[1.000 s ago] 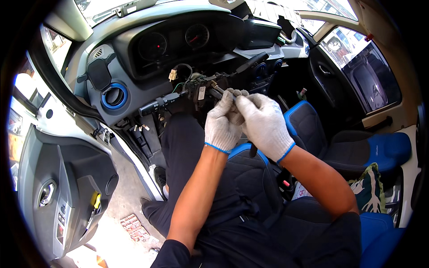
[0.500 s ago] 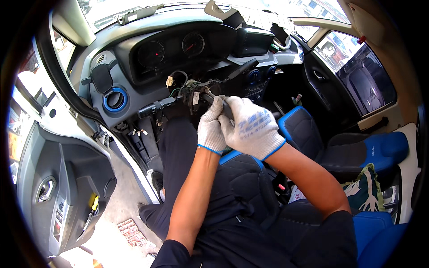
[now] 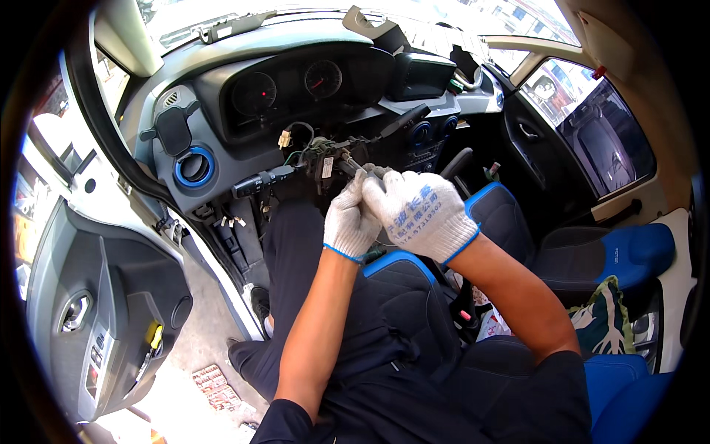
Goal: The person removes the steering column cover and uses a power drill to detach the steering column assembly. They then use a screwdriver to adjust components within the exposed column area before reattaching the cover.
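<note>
White knit gloves with blue cuffs cover both my hands, which meet in front of the bare steering column (image 3: pixel 327 164). A metal rod (image 3: pixel 352 160) sticks out of the column's middle towards me. Closed around its near end are the fingers of my left hand (image 3: pixel 350 220). Pressed against it on the right is my right hand (image 3: pixel 420 209), its fingers curled over; what lies inside them is hidden. A stalk switch (image 3: pixel 262 180) reaches left from the column, and another stalk (image 3: pixel 403 120) points up to the right. Beside them hangs a loose cream connector (image 3: pixel 284 138) on wires.
Behind the column is the instrument cluster (image 3: pixel 292 89), with a dark screen (image 3: pixel 421 76) to its right. A phone holder (image 3: pixel 174 132) stands at the left vent. The door (image 3: pixel 111 318) is swung outward. A case of sockets (image 3: pixel 217 387) lies on the ground outside.
The view has shifted slightly. My right hand has turned and its fingers now sit closer over my left hand; more of the metal rod shows.
</note>
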{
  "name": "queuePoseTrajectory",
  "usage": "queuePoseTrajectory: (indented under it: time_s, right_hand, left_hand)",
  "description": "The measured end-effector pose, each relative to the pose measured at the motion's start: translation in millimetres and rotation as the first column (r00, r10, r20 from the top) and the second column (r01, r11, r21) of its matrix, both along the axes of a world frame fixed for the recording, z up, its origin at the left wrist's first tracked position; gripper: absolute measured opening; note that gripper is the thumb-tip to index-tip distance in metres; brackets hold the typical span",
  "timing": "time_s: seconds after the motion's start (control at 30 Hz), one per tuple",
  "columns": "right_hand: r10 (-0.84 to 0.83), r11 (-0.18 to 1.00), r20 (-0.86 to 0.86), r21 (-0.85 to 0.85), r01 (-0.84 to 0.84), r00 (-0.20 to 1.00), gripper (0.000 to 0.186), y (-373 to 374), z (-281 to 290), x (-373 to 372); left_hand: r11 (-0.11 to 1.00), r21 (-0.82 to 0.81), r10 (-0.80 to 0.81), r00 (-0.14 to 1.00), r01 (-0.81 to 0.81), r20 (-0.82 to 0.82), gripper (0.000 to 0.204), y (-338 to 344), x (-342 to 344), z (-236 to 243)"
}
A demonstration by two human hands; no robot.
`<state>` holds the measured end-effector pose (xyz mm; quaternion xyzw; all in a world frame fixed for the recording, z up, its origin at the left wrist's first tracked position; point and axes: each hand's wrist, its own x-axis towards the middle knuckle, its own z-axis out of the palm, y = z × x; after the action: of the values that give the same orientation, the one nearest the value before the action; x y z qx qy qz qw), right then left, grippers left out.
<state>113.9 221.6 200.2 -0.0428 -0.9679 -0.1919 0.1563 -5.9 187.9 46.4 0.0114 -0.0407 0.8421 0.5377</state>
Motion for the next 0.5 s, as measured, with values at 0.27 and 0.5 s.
queuePoseTrajectory:
  time_s: [0.27,0.5]
  right_hand:
    - [-0.587,-0.253,0.042,-0.958,-0.134,0.809,0.040,2,-18,-11]
    - [0.069,0.981,0.101,0.172,-0.086,0.993,0.036,11,25,5]
  left_hand:
    - [0.998,-0.057,0.002,0.996,-0.007,-0.091,0.026,-2,-3,3]
    - [0.992,-0.103,0.068,0.995,-0.075,-0.074,0.025,-6,-3,10]
